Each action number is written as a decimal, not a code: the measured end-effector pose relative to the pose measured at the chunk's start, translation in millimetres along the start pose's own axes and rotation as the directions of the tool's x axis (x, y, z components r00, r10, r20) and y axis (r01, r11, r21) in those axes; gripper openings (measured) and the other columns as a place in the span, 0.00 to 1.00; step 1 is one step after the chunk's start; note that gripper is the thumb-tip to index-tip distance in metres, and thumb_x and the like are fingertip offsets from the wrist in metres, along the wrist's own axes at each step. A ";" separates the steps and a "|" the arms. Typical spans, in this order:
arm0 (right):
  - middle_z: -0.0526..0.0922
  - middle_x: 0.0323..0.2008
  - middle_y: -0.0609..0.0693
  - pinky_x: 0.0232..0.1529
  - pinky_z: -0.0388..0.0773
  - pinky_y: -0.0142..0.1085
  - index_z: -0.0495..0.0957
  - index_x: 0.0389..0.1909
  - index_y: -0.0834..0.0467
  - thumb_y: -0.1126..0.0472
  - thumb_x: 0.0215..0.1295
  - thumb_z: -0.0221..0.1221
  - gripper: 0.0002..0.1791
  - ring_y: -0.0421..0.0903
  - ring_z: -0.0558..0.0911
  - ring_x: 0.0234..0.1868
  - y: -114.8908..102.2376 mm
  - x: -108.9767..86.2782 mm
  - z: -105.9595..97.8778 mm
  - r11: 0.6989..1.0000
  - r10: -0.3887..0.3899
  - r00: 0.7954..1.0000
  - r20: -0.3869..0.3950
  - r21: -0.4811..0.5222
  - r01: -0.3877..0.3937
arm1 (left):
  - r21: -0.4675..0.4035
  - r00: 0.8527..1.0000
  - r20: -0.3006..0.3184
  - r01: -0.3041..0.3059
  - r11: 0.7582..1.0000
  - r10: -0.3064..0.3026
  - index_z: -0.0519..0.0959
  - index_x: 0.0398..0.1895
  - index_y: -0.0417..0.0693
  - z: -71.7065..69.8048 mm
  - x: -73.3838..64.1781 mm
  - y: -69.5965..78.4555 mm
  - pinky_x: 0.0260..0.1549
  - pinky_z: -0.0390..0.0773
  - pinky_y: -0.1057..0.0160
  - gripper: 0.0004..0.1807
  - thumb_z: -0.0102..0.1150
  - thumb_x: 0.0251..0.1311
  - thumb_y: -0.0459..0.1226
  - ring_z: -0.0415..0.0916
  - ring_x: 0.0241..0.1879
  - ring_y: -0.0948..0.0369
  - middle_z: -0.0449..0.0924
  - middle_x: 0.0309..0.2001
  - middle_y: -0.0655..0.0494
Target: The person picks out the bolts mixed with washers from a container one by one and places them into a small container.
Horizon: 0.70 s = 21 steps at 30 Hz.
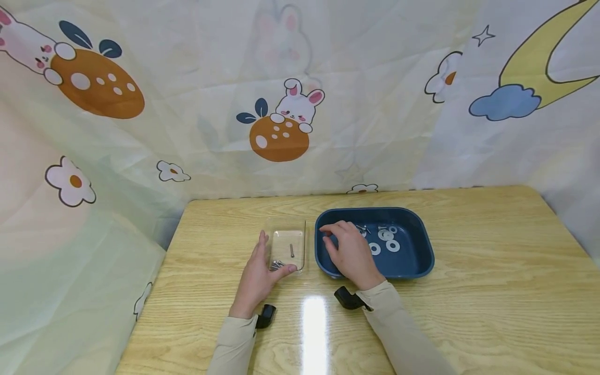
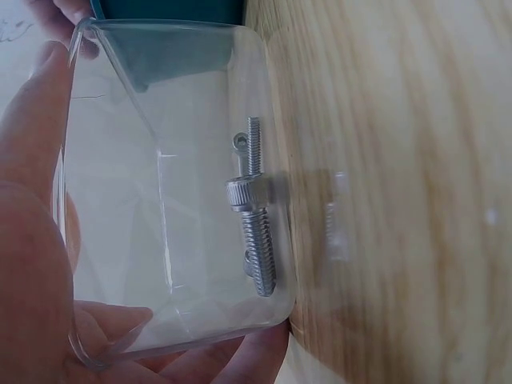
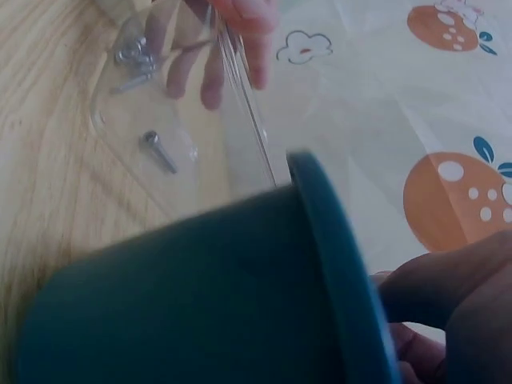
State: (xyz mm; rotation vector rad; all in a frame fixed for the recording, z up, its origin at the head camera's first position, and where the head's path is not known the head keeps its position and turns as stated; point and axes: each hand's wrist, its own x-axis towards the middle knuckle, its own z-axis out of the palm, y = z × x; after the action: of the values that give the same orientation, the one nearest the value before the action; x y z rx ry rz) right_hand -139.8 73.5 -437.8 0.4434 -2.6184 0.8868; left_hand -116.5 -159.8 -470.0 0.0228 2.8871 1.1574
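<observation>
My left hand [image 1: 259, 276] holds a clear plastic box [image 1: 305, 242] at its left and near sides, the thumb lying along the near rim. Inside the box lie several metal screws [image 2: 258, 232], most bunched near the thumb; a single screw [image 1: 292, 251] lies apart. Over the left part of a dark blue tray [image 1: 417, 265] hovers my right hand [image 1: 351, 255], its fingers bent and the thumb apart from the index finger. Between them I see nothing held. The tray contains several flat washers [image 1: 392, 246] and small screws [image 1: 365, 229], partly hidden by this hand.
Both containers stand side by side on a light wooden table [image 1: 492, 291], a narrow gap between them. Behind the table hangs a printed cloth [image 1: 375, 130] with rabbits and flowers. Black straps with mounts [image 1: 266, 316] sit at both wrists.
</observation>
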 end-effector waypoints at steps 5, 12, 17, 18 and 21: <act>0.79 0.36 0.46 0.29 0.71 0.36 0.82 0.43 0.53 0.61 0.59 0.62 0.10 0.43 0.72 0.35 5.6 0.7 -1.3 1.000 0.020 1.000 -0.001 -0.011 -0.020 | 0.003 1.000 -0.001 0.003 1.000 -0.003 0.36 0.74 0.56 0.4 -0.2 0.0 0.59 0.62 0.47 0.65 0.64 0.37 0.65 0.60 0.64 0.47 0.52 0.71 0.53; 0.79 0.37 0.49 0.31 0.72 0.39 0.81 0.44 0.54 0.61 0.58 0.62 0.12 0.46 0.73 0.36 12.4 1.5 -4.3 0.998 0.059 0.998 0.021 -0.014 -0.059 | 0.006 1.000 0.008 -0.001 1.000 0.001 0.34 0.74 0.57 0.7 0.4 1.3 0.60 0.60 0.47 0.65 0.66 0.39 0.63 0.57 0.65 0.48 0.51 0.71 0.54; 0.78 0.39 0.51 0.32 0.73 0.40 0.80 0.47 0.54 0.60 0.59 0.62 0.14 0.47 0.73 0.38 17.1 2.3 -7.5 0.994 0.110 0.992 0.055 -0.024 -0.108 | 0.015 1.000 0.004 -0.003 1.000 0.003 0.36 0.74 0.54 0.5 0.4 1.0 0.60 0.60 0.47 0.66 0.65 0.38 0.65 0.56 0.66 0.48 0.51 0.71 0.53; 0.78 0.39 0.51 0.34 0.73 0.40 0.80 0.47 0.54 0.60 0.59 0.62 0.15 0.48 0.73 0.39 18.0 2.5 -8.0 0.993 0.117 0.991 0.060 -0.026 -0.115 | 0.014 1.000 0.004 -0.003 1.000 0.003 0.36 0.74 0.54 0.4 0.5 1.0 0.60 0.60 0.47 0.66 0.64 0.38 0.65 0.56 0.66 0.48 0.51 0.71 0.53; 0.78 0.40 0.52 0.38 0.74 0.43 0.79 0.48 0.56 0.60 0.59 0.62 0.16 0.50 0.73 0.41 20.2 3.2 -9.1 0.991 0.134 0.989 0.066 -0.029 -0.132 | 0.008 1.000 0.003 -0.001 1.000 0.001 0.35 0.74 0.55 0.3 0.6 1.1 0.61 0.60 0.47 0.66 0.66 0.39 0.64 0.56 0.65 0.48 0.51 0.71 0.53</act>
State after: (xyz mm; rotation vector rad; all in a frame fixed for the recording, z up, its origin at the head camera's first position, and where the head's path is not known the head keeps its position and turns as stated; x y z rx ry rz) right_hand -148.7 94.0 -440.2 0.2995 -2.7446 0.8940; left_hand -117.1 -158.8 -469.4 0.0265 2.8893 1.1450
